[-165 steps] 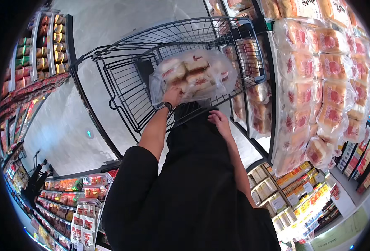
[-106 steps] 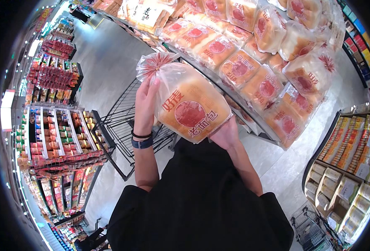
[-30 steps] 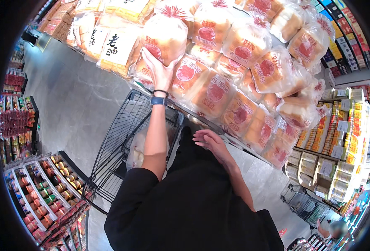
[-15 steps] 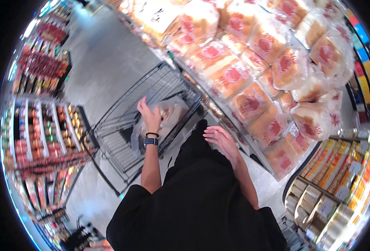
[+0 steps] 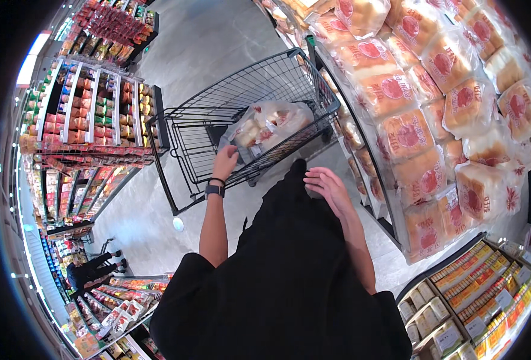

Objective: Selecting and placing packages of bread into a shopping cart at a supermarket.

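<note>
Head view: the left hand [image 5: 225, 163] is reaching up the middle of the frame into the cart [image 5: 181, 129], its fingers closing on the lower edge of the bread bag [image 5: 270, 123]. The bag, a clear one with pale buns inside, is lying in the cart's basket just right of centre, against the near right wall. By the look of it the bag is being settled into the basket, though the grip is holding plastic and not yet letting go. A dark watch [image 5: 214, 191] is sitting on that wrist.

The right hand [image 5: 327, 188] is hanging free at centre right, fingers loosely spread and holding nothing, just below the cart's near corner and beside the bread shelf [image 5: 370, 162].

That shelf is filling the upper right of the frame with rows of bagged loaves [image 5: 406, 129] bearing red round labels. Shelves of jars [image 5: 91, 111] are standing at the upper left, and another person [image 5: 88, 270] is standing at the lower left, well apart.

The next move, as I judge it, is calling for the left fingers to open and draw back over the wire rim without snagging the bag, and for a hand to find the cart's handle
</note>
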The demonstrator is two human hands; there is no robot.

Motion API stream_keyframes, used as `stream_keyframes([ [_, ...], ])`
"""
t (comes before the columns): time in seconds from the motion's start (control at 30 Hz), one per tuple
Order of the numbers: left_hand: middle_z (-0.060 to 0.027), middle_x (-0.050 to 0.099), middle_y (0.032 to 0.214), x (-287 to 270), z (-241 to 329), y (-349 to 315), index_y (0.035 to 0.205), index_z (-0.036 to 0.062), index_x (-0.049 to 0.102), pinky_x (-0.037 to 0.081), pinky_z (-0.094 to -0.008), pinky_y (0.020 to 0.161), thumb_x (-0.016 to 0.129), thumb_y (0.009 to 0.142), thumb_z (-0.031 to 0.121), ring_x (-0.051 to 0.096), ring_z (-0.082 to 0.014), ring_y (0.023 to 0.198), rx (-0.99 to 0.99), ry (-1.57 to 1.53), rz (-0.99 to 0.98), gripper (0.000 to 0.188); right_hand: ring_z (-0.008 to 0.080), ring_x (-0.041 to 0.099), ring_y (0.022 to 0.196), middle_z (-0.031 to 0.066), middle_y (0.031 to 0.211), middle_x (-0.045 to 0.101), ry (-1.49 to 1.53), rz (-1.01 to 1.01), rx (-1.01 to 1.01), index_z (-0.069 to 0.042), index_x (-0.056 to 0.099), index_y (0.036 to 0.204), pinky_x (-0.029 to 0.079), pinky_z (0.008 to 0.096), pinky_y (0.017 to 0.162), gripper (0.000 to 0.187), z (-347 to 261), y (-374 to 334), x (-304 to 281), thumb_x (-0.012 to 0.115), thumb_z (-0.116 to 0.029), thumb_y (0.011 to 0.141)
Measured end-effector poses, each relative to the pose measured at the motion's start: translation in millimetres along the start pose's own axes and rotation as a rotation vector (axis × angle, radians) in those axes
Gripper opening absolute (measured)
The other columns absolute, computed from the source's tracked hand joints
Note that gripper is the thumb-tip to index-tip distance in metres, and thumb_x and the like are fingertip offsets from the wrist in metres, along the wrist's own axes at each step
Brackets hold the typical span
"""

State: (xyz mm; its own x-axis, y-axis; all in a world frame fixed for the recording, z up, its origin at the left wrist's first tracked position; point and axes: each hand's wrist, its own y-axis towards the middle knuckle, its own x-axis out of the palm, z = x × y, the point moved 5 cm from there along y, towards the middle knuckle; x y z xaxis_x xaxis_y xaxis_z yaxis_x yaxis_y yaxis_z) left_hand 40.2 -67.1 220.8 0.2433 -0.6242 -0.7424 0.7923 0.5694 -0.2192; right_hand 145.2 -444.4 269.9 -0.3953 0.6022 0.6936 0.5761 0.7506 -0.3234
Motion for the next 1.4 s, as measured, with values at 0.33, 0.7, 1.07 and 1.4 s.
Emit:
stream_keyframes([
  [0.33,-0.0130,0.074,0.079,82,-153,81,0.088,0.0008,0.075,0.055,-0.0381,0.071,0.061,0.082,0.021,0.072,-0.0250,0.075,-0.281,0.229,-0.355,0.026,0.0296,0.060,0.120,0.0192,0.127,0.059,-0.095,0.206,-0.030,0.003,0.052,0.130,0.047,0.0431,0.105,0.035,-7,49,6,0.046,-0.021,0.105],
  [0.7,-0.0225,0.061,0.113,140,-225,119,0.150,0.0057,0.026,0.052,-0.0420,0.067,0.060,0.080,0.003,0.064,-0.0332,0.080,-0.793,-0.616,-0.134,0.078,0.0241,0.062,0.115,0.0146,0.123,0.061,-0.117,0.472,0.063,0.002,0.055,0.128,0.050,0.0367,0.101,0.032,45,106,50,0.045,-0.019,0.106],
  [1.07,-0.0128,0.055,0.124,82,-171,178,0.108,0.0106,0.063,0.046,-0.0426,0.096,0.076,0.070,0.020,0.052,-0.0346,0.118,-0.023,0.277,0.038,0.041,0.0252,0.061,0.117,0.0153,0.125,0.061,-0.277,0.439,0.172,0.002,0.054,0.130,0.048,0.0374,0.102,0.034,58,162,76,0.045,-0.020,0.106],
  [1.4,-0.0135,0.067,0.107,76,-165,189,0.094,0.0105,0.070,0.053,-0.0448,0.086,0.072,0.077,0.023,0.064,-0.0337,0.103,-0.060,0.272,-0.103,0.022,0.0241,0.062,0.115,0.0140,0.125,0.062,-0.355,0.406,0.131,0.001,0.056,0.129,0.048,0.0364,0.101,0.033,63,170,82,0.048,-0.020,0.105],
])
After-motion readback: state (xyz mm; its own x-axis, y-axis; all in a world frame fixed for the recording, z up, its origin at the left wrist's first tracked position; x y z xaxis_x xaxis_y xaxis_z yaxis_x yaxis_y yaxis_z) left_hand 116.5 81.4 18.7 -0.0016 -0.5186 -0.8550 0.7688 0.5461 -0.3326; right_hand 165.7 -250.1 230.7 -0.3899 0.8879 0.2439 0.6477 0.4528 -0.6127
